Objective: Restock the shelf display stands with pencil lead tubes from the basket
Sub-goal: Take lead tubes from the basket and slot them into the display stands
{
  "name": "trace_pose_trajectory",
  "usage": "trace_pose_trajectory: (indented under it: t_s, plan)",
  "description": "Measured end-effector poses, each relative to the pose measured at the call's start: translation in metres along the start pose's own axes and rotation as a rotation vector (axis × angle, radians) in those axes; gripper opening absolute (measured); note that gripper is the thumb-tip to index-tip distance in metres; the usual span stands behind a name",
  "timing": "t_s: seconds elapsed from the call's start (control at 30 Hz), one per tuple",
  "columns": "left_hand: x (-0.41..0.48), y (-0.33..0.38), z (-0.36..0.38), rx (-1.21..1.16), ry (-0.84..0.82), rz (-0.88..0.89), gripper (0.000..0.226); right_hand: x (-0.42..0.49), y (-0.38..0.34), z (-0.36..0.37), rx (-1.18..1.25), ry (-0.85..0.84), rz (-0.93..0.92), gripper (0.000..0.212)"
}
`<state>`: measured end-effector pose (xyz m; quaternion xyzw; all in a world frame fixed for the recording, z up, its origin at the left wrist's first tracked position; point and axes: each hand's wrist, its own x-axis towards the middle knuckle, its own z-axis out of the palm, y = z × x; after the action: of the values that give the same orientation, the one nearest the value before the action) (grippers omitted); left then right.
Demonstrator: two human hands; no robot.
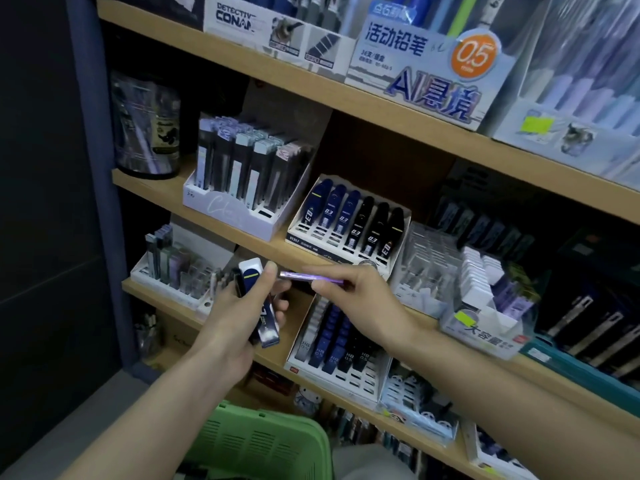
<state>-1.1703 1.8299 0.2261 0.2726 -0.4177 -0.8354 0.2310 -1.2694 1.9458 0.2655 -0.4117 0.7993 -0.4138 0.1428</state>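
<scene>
My left hand (242, 306) grips a bundle of pencil lead tubes (258, 299), dark blue, black and white ones, in front of the lower shelf. My right hand (360, 292) pinches a slim purple lead tube (311, 277), held level, its tip close to my left thumb. A white display stand (346, 220) on the middle shelf holds blue and black 0.3 tubes. Below my right hand a white stand (332, 351) holds grey, blue and black HB 0.5 tubes, with free slots at its front. The green basket (256, 441) sits at the bottom.
A white stand (239, 181) of tall dark lead cases stands at the middle shelf's left. A low stand (169, 271) with clear cases sits on the lower shelf's left. Clear trays (429, 268) and a teal box (571, 368) fill the right. Pencil boxes line the top shelf.
</scene>
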Motion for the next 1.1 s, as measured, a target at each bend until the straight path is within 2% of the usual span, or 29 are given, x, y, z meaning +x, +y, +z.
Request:
trace_pose_trajectory:
  t_s: [0.07, 0.2, 0.3, 0.37, 0.5, 0.67, 0.8, 0.9, 1.0, 1.1]
  plan:
    - [-0.005, -0.002, 0.007, 0.001, -0.015, -0.035, 0.031, -0.01, 0.003, -0.008, -0.052, 0.0, -0.034, 0.028]
    - [-0.016, -0.01, 0.026, 0.081, -0.027, -0.065, 0.012, -0.031, 0.01, -0.023, -0.045, 0.044, -0.043, 0.034]
    - [-0.024, -0.017, 0.044, 0.144, -0.048, -0.034, 0.005, -0.047, 0.016, -0.038, 0.163, 0.088, 0.024, 0.039]
    - [-0.028, -0.022, 0.055, 0.192, -0.059, -0.001, 0.004, -0.057, 0.021, -0.051, 0.224, 0.13, 0.062, 0.032]
    - [-0.035, -0.033, 0.079, 0.364, -0.129, 0.122, 0.007, -0.08, 0.03, -0.077, -0.066, 0.153, 0.027, 0.01]
    - [-0.052, -0.044, 0.119, 0.507, -0.296, 0.265, 0.007, -0.104, 0.043, -0.097, -0.216, 0.092, 0.081, 0.023]
    - [-0.064, -0.052, 0.145, 0.528, -0.339, 0.261, 0.013, -0.123, 0.045, -0.119, -0.211, 0.119, 0.067, 0.027]
    - [-0.068, -0.054, 0.157, 0.512, -0.337, 0.204, 0.015, -0.132, 0.044, -0.146, -0.163, 0.262, 0.029, 0.025]
    - [-0.067, -0.056, 0.162, 0.517, -0.322, 0.195, 0.02, -0.132, 0.044, -0.172, -0.114, 0.449, 0.019, 0.007]
    - [-0.067, -0.059, 0.164, 0.528, -0.306, 0.181, 0.02, -0.123, 0.05, -0.19, -0.214, 0.56, 0.039, 0.011]
